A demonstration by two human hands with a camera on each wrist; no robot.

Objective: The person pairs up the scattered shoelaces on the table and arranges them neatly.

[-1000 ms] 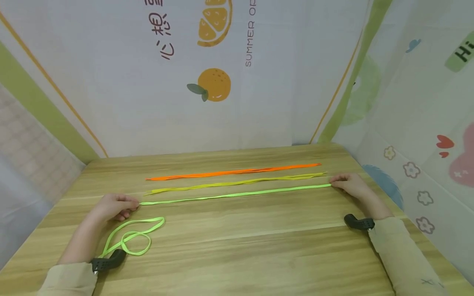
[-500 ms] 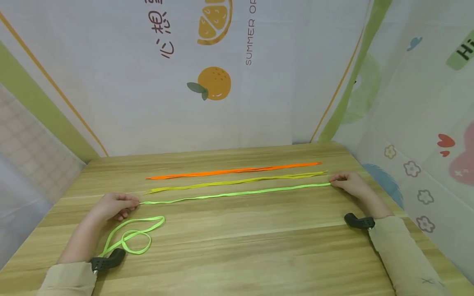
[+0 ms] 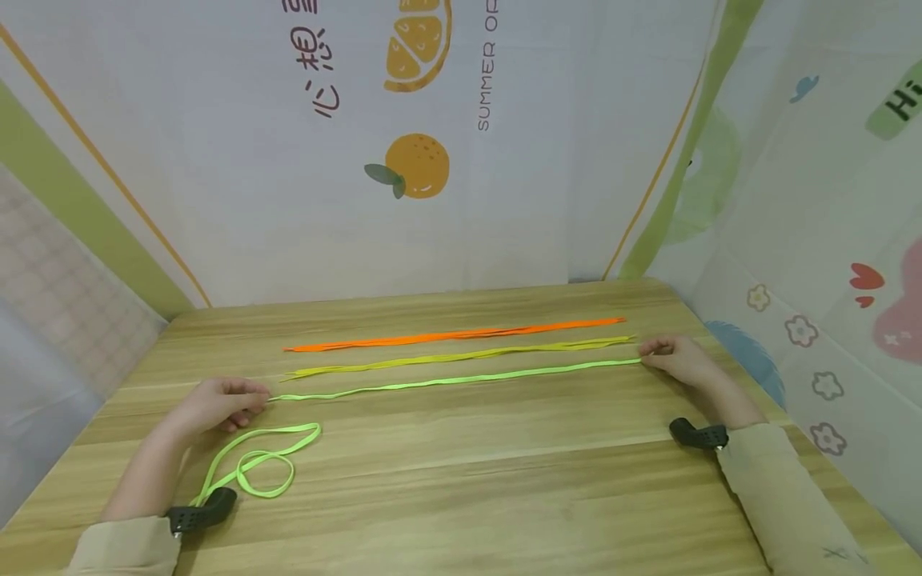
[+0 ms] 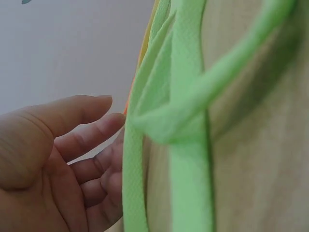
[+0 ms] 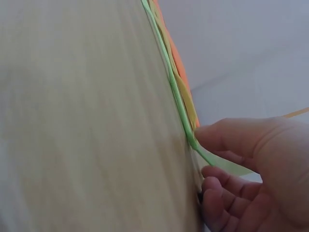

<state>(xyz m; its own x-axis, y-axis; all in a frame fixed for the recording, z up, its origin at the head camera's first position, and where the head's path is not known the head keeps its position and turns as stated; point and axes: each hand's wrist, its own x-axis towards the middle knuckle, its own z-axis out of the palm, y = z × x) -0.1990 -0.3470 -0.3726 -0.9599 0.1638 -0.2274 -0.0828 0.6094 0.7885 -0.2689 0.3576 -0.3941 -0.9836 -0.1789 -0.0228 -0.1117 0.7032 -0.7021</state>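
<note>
A light-green shoelace (image 3: pixel 432 382) stretches straight across the wooden table in the head view. At its left end, my left hand (image 3: pixel 223 402) has its fingertips beside the lace tip, thumb and index finger slightly apart in the left wrist view. My right hand (image 3: pixel 680 362) pinches the other end; in the right wrist view the thumb (image 5: pixel 227 135) lies against the lace, and the green tip shows below it. Behind run a yellow shoelace (image 3: pixel 461 356) and, farther back, an orange shoelace (image 3: pixel 454 334), roughly parallel.
Another light-green lace (image 3: pixel 266 474) lies in loose loops by the left forearm, partly hidden at the wrist camera (image 3: pixel 205 510). Another black camera (image 3: pixel 697 433) sits on the right wrist. A printed white cloth (image 3: pixel 504 200) hangs behind the wooden table (image 3: pixel 461 480).
My left hand has drifted slightly left and down, its fingertips parting from the green shoelace's end. That lace now lies a little slacker at the left. The right hand has hardly moved.
</note>
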